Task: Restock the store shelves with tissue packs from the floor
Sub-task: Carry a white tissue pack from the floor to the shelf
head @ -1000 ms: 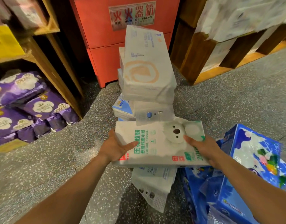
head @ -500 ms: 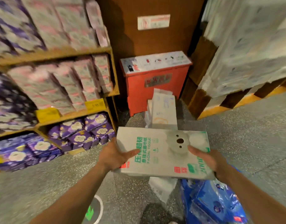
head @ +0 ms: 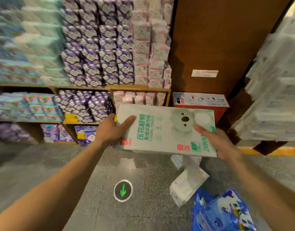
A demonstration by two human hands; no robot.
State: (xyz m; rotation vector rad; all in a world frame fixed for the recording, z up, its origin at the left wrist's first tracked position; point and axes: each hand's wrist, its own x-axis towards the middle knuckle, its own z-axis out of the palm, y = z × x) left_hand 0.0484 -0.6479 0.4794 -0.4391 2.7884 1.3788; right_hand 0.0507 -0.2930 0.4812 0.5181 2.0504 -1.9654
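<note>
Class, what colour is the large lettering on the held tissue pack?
Green, on the whitish tissue pack; head view.

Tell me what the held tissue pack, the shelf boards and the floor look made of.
Tissue pack: probably thin plastic film, with a soft sheen over the print. Shelf boards: wood or wood-look board, yellow-brown, matte edges. Floor: speckled grey stone or terrazzo, polished, with faint reflections.

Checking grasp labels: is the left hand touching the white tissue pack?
Touching. Head view shows the left hand gripping the white tissue pack at its left edge, thumb on top.
</note>
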